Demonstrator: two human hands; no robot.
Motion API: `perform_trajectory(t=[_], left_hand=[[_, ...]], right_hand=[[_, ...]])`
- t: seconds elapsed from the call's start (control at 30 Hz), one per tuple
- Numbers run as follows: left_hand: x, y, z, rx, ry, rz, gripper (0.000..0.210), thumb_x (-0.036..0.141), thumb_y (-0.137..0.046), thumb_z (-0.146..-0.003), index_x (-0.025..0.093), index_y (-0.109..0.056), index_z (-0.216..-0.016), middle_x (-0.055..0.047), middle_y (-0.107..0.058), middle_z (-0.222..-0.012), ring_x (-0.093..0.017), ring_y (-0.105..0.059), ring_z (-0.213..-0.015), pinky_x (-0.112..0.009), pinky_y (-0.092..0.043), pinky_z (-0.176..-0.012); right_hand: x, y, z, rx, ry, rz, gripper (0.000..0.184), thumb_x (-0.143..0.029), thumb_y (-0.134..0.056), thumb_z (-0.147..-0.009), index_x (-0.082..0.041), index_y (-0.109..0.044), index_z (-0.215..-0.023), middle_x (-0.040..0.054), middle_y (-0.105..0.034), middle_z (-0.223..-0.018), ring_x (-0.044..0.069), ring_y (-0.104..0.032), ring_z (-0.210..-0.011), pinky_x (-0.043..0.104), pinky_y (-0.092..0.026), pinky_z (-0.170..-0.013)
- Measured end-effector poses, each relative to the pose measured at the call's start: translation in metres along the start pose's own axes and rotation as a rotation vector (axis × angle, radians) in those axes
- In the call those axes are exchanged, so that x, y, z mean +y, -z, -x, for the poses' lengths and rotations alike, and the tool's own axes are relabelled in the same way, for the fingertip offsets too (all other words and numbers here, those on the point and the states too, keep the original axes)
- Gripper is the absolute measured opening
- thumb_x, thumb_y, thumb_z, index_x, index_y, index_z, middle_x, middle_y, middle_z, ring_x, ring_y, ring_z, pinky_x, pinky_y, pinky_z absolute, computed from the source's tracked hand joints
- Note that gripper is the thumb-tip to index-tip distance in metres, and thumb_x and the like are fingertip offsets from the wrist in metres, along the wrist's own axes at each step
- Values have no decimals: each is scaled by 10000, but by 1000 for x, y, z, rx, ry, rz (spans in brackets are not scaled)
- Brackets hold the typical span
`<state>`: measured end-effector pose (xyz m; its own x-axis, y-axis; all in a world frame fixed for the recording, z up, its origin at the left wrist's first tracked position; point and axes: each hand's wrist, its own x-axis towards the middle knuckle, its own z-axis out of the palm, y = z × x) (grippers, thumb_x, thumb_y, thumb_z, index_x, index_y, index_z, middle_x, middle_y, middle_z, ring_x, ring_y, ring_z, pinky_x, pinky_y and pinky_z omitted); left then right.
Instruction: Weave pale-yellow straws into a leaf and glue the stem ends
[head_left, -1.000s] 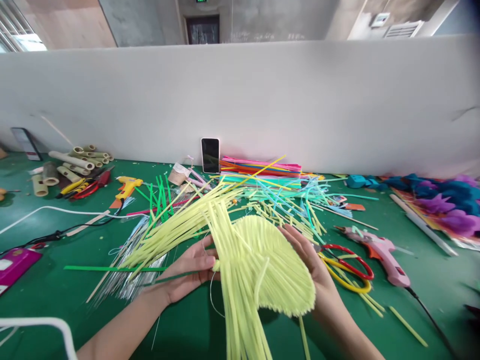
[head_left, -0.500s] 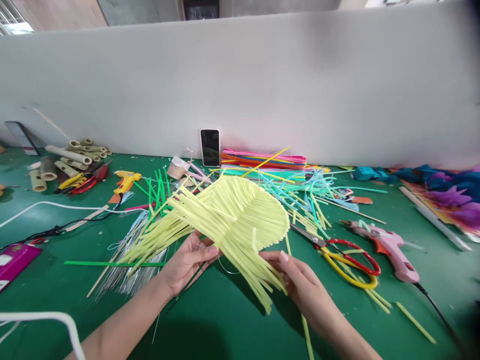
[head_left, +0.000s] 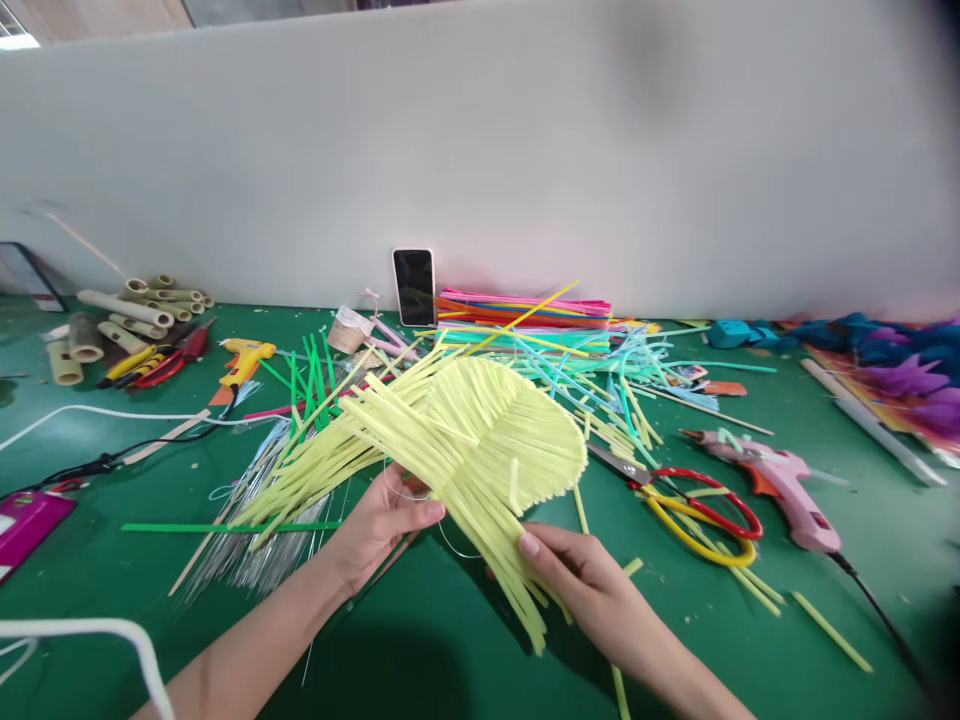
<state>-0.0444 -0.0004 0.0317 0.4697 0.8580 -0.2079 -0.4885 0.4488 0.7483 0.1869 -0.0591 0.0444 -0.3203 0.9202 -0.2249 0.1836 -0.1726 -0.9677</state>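
Note:
A pale yellow leaf shape made of pipe cleaners [head_left: 517, 430] is held above the table, its rounded end to the upper right and long loose stems fanning out at the lower side and left. My left hand [head_left: 394, 515] grips it near its lower left edge, thumb on top, with a thin wire loop beside the fingers. My right hand [head_left: 574, 570] pinches the loose stems at the lower right, thumb above and most fingertips hidden beneath. Loose yellow pipe cleaners [head_left: 315, 470] lie behind the left hand.
Scissors [head_left: 686, 505] and a pink glue gun [head_left: 780, 480] lie at right. A yellow glue gun [head_left: 244, 365], pliers [head_left: 169, 365], bamboo tubes [head_left: 139, 310] and silver wires [head_left: 247, 550] are at left. A phone [head_left: 415, 288] leans on the wall beside colourful pipe cleaners [head_left: 532, 315].
My right hand has moved up and left, from the stems' outer edge onto the stems, its thumb now over them. My left hand keeps its grip. The view has shifted slightly.

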Motion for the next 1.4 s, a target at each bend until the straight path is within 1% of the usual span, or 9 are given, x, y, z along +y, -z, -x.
perform_trajectory(t=[0.1, 0.2, 0.37, 0.53, 0.7, 0.93, 1.07, 1.17, 1.4], left_hand=[[-3, 1, -1, -12, -24, -21, 439, 77, -779, -748, 206, -632, -1142, -78, -727, -1183, -321, -624, -1202, -495, -433, -1080], [-4, 1, -3, -9, -49, -31, 436, 91, -783, -749, 203, -627, -1140, -78, -722, -1190, -318, -616, -1213, -486, -420, -1092], [-4, -1, -3, 10, -57, -37, 445, 91, -783, -750, 200, -613, -1147, -75, -726, -1177, -307, -624, -1202, -450, -452, -1064], [-4, -2, -2, 21, -53, -38, 420, 96, -780, -754, 209, -617, -1124, -56, -741, -1143, -278, -657, -1153, -409, -468, -1043], [-2, -5, -1, 31, -61, -63, 421, 114, -785, -755, 214, -628, -1133, -57, -730, -1169, -275, -659, -1146, -369, -496, -1000], [-5, -11, 0, 68, -75, -14, 469, 112, -792, -749, 224, -619, -1171, -54, -715, -1195, -262, -649, -1162, -374, -472, -1037], [-6, -15, 0, 91, -104, -14, 583, 123, -801, -749, 258, -578, -1271, -43, -716, -1188, -235, -680, -1099, -346, -500, -1012], [-6, -16, 0, 106, -118, -29, 625, 132, -801, -751, 270, -559, -1311, -46, -718, -1182, -244, -661, -1136, -343, -494, -1020], [-8, -14, -1, 74, -129, -28, 485, 134, -798, -749, 241, -623, -1188, -58, -724, -1148, -249, -671, -1111, -338, -515, -976]], right_hand=[[0, -2, 0, -35, -6, -38, 457, -574, -521, -924, -166, -672, -784, 1, -557, -710, 143, -479, -674, 245, -373, -607], [0, -4, 0, -103, -37, -130, 430, -555, -536, -927, -169, -724, -938, 41, -686, -822, 191, -612, -783, 272, -458, -696], [-2, -7, 3, -185, -143, -295, 472, -569, -543, -921, -158, -696, -1095, 106, -741, -1007, 238, -713, -888, 324, -527, -752], [-3, -9, 5, -246, -194, -319, 533, -608, -527, -914, -118, -700, -1034, 150, -763, -962, 259, -731, -902, 353, -541, -777], [1, -13, 5, -273, -204, -428, 517, -573, -546, -921, -132, -617, -1180, 157, -740, -1085, 249, -743, -887, 368, -549, -793], [9, -28, 4, -312, -199, -535, 499, -549, -518, -949, -117, -584, -1188, 158, -748, -1028, 244, -744, -872, 382, -543, -807], [12, -40, 2, -300, -192, -609, 522, -565, -525, -939, -98, -567, -1169, 168, -748, -1004, 253, -738, -899, 416, -539, -840], [12, -47, 1, -295, -188, -614, 537, -585, -530, -928, -93, -570, -1137, 172, -747, -992, 248, -736, -892, 426, -536, -850], [15, -70, -3, -235, -193, -622, 598, -675, -559, -861, -98, -616, -1007, 164, -759, -937, 236, -734, -854, 362, -541, -781]])
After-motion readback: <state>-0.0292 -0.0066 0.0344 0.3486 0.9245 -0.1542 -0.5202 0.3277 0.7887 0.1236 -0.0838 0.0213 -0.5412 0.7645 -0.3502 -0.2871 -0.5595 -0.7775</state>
